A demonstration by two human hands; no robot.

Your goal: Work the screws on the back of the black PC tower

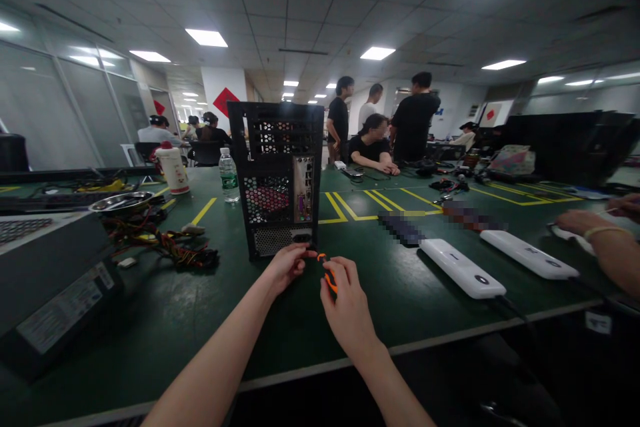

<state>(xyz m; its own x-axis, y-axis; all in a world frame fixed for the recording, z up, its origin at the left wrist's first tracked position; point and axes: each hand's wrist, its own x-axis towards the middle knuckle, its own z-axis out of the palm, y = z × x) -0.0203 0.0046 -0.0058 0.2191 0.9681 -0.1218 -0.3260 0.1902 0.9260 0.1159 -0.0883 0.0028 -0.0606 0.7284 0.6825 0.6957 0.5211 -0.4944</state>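
Note:
A black computer case (281, 180) stands upright on the green table, its back panel with ports and mesh facing me. My left hand (286, 269) is at the case's lower right corner, fingers curled and the index finger reaching right. Whether anything small is between its fingertips, I cannot make out. Just to the right, my right hand (346, 300) is closed around an orange-and-black screwdriver (331, 280). One end of the screwdriver points toward the left fingertips; its shaft is not clearly visible.
Left are a grey power supply (65, 287), bundled cables (170, 243), a metal dish (121, 201), a cup (173, 170) and a water bottle (229, 177). White power banks (463, 268) lie right, near another person's hand (583, 221). The table's front edge (410, 347) runs below my wrists.

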